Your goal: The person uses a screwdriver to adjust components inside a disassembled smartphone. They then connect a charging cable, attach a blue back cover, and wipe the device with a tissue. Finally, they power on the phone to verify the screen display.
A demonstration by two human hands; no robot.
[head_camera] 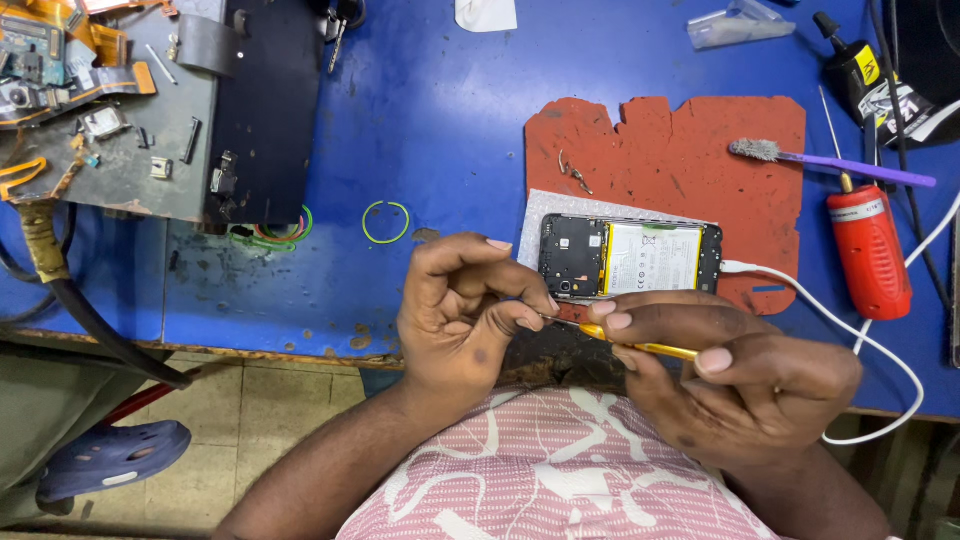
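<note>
Head view, the only one I have. My left hand [462, 320] is curled in front of my chest, thumb and forefinger pinched together on something too small for me to make out; it meets the metal tip of the yellow screwdriver [640, 347]. My right hand [740, 385] grips that screwdriver's handle, its fingers closed round the shaft, the tip pointing left into the left hand's pinch.

The opened phone [630, 258] lies face down on the desk [440, 110] just beyond both hands, back cover off, pale battery and dark board showing. It rests partly on a torn red mat [680, 150], and a white cable [870, 345] runs from its right end and loops off toward the desk edge. Neither hand touches the phone.

My reading: the step in hand is seating a tiny part, likely a screw, on the driver tip, not work on the phone itself. The next move would call for a steady carry of the tip to the board with no tilt, or the part could drop.

Around: a purple-handled brush [830, 160] and a red cylindrical tool [868, 250] to the right, a green ring [385, 222] on the blue surface, and a grey tray of loose parts [110, 130] at far left.
</note>
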